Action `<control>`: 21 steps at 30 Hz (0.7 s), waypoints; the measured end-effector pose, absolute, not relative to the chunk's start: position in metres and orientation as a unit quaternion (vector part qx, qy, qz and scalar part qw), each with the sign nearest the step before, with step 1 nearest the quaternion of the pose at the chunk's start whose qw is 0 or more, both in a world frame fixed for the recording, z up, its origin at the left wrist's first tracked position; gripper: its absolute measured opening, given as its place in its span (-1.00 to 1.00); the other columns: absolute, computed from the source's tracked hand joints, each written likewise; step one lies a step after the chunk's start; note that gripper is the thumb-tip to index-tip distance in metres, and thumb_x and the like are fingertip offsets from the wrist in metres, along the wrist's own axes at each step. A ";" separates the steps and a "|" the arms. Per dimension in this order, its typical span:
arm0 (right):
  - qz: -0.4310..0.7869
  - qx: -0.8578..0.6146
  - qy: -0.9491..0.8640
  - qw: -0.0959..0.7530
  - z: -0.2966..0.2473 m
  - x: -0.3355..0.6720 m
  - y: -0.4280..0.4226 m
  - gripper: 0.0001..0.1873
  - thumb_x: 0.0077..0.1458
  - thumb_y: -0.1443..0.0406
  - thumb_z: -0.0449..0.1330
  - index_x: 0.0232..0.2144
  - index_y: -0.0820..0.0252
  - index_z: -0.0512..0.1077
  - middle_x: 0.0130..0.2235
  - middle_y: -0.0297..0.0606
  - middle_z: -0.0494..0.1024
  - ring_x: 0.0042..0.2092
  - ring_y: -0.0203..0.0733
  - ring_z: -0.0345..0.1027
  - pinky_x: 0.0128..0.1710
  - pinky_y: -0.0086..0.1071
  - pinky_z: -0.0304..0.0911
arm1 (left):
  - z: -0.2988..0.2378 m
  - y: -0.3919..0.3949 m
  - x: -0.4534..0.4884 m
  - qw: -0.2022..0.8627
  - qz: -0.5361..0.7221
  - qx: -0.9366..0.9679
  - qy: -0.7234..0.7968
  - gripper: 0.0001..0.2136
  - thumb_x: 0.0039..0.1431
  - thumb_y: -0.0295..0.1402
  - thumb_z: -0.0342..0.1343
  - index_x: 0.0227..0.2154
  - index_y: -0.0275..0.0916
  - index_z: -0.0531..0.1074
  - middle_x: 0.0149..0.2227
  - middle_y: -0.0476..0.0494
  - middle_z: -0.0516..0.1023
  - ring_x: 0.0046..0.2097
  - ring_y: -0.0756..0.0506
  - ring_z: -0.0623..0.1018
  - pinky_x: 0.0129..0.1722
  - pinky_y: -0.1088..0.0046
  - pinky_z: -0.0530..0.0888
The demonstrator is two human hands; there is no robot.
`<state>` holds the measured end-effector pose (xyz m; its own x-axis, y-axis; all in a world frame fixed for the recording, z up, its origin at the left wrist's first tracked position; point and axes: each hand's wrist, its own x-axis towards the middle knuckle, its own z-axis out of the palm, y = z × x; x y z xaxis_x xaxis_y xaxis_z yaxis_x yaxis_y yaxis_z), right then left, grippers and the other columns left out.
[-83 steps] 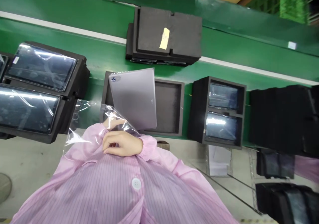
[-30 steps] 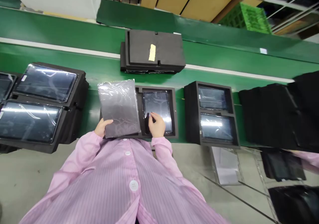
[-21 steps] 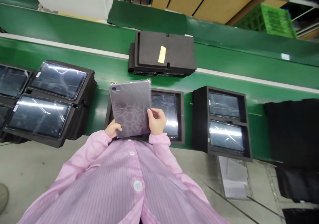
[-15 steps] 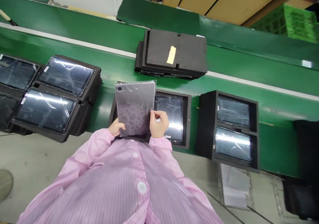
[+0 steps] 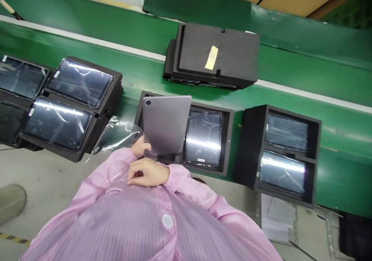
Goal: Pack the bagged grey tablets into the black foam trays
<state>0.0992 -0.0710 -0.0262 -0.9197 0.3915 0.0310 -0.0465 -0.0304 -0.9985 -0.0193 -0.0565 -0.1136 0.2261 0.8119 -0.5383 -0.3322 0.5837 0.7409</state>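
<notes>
A grey tablet [image 5: 167,125] is tilted up with its back and camera toward me. My left hand [image 5: 140,146] grips it at the lower left corner, thumb across the back. In front of my body, my right hand [image 5: 148,172] is closed, fingers curled in a pinch on a clear plastic film [image 5: 116,135]. The film has come off the tablet's back and billows left, past my left wrist. Under the tablet lies a black foam tray [image 5: 227,145]; its right compartment holds another tablet [image 5: 203,137], screen up.
To the left, stacked black trays [image 5: 101,125] carry several film-covered tablets. A closed black foam stack [image 5: 232,55] with a yellow label stands behind. At right, a tilted black tray [image 5: 252,148] holds two tablets. A white line [image 5: 290,94] runs along the green bench.
My right hand has moved from the tablet's right edge down and left, peeling the film off its back. My left hand still grips the corner. The view has shifted slightly.
</notes>
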 end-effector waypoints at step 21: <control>0.769 -0.095 -0.615 0.146 -0.028 0.099 -0.069 -0.84 0.12 0.24 0.31 -0.42 0.23 0.52 -0.40 -0.35 0.50 -0.42 -0.39 0.30 -0.39 -0.49 0.25 | -0.102 -0.055 -0.015 0.761 0.378 0.232 0.474 -0.74 -0.37 -0.49 0.14 -0.46 -0.22 0.42 -0.50 0.02 0.50 -0.34 -0.11 0.54 -0.33 0.36 0.44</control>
<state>0.0995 -0.0687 -0.0277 -0.9397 0.3403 0.0335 -0.1072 -0.2002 -0.9739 -0.0151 -0.0553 -0.1025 0.2653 0.7951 -0.5454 -0.3548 0.6064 0.7116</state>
